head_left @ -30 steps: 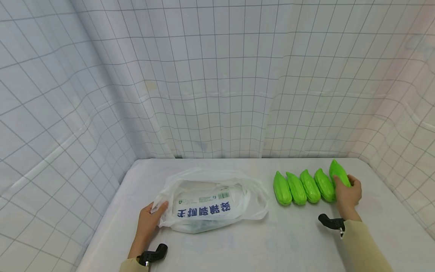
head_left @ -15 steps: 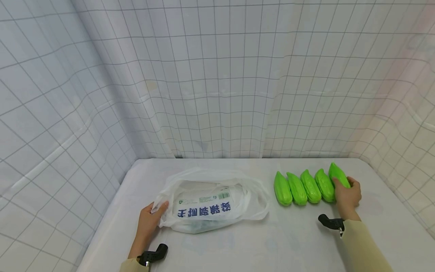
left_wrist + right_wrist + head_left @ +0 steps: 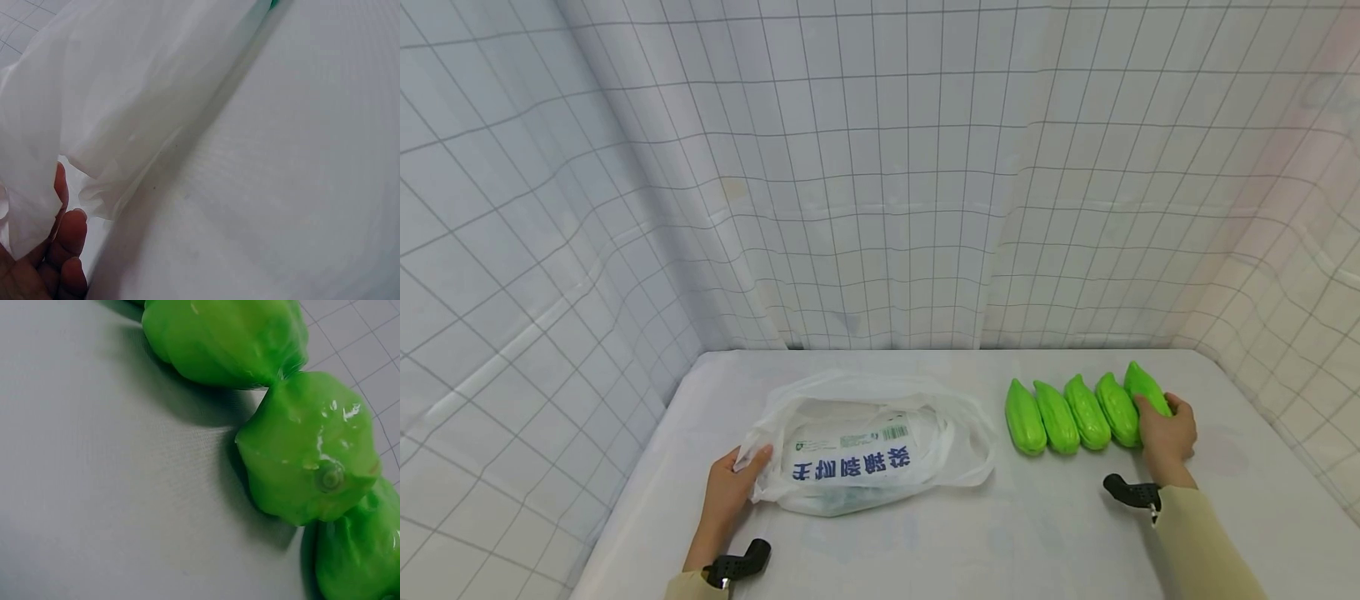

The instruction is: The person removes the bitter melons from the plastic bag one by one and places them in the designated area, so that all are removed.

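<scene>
A white plastic bag (image 3: 865, 446) with blue print lies open on the table. My left hand (image 3: 730, 487) pinches its left edge; the left wrist view shows fingers (image 3: 65, 240) on the thin film of the bag (image 3: 125, 94). Several glossy green gourds (image 3: 1063, 415) lie in a row to the right. My right hand (image 3: 1165, 433) grips the rightmost gourd (image 3: 1144, 385), which lies low against the row. The right wrist view shows the green gourds (image 3: 306, 450) close up, without any fingers in sight.
The white table (image 3: 1037, 533) is enclosed by gridded white cloth walls (image 3: 880, 183) at the back and on both sides. Bare surface lies in front of the bag and the gourds.
My right hand has lowered the rightmost gourd slightly toward the table, closer against the row. The left hand and the bag have stayed put.
</scene>
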The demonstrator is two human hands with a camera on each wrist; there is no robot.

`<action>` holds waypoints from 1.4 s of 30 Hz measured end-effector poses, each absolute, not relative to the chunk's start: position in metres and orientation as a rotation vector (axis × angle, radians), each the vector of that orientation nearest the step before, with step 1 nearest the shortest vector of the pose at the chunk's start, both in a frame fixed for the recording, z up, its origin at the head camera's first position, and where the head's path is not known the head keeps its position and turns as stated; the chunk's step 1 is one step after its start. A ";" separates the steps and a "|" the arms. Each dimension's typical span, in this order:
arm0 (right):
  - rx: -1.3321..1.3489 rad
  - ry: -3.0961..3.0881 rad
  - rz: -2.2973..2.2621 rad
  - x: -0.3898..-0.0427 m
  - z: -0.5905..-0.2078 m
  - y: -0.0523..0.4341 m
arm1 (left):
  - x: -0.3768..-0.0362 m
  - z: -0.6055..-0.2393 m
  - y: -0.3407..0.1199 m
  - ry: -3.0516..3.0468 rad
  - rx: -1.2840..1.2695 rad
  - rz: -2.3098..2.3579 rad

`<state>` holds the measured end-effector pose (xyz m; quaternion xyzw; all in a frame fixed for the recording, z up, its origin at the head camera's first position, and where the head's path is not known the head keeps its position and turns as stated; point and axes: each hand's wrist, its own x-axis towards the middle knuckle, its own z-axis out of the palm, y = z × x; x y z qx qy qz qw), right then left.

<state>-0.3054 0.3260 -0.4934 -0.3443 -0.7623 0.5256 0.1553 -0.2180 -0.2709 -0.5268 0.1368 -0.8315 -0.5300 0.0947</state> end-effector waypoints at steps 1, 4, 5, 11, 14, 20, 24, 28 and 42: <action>-0.989 -2.185 1.508 -0.305 -0.494 0.326 | -0.218 -0.527 -0.271 -2.466 0.406 -1.572; -0.999 -2.191 1.511 -0.306 -0.495 0.326 | -0.218 -0.527 -0.271 -2.460 0.400 -1.579; -1.005 -2.195 1.509 -0.306 -0.495 0.326 | -0.218 -0.527 -0.271 -2.459 0.398 -1.581; -1.019 -2.230 1.492 -0.307 -0.496 0.326 | -0.217 -0.526 -0.270 -2.454 0.390 -1.578; -1.014 -2.242 1.487 -0.306 -0.496 0.326 | -0.217 -0.527 -0.270 -2.452 0.391 -1.581; -1.018 -2.254 1.476 -0.306 -0.494 0.325 | -0.217 -0.527 -0.270 -2.452 0.399 -1.586; -1.009 -2.267 1.471 -0.306 -0.494 0.326 | -0.217 -0.526 -0.270 -2.451 0.396 -1.588; -1.001 -2.274 1.464 -0.306 -0.496 0.326 | -0.216 -0.526 -0.270 -2.459 0.400 -1.574; -1.059 -2.247 1.525 -0.303 -0.495 0.325 | -0.217 -0.525 -0.270 -2.467 0.419 -1.586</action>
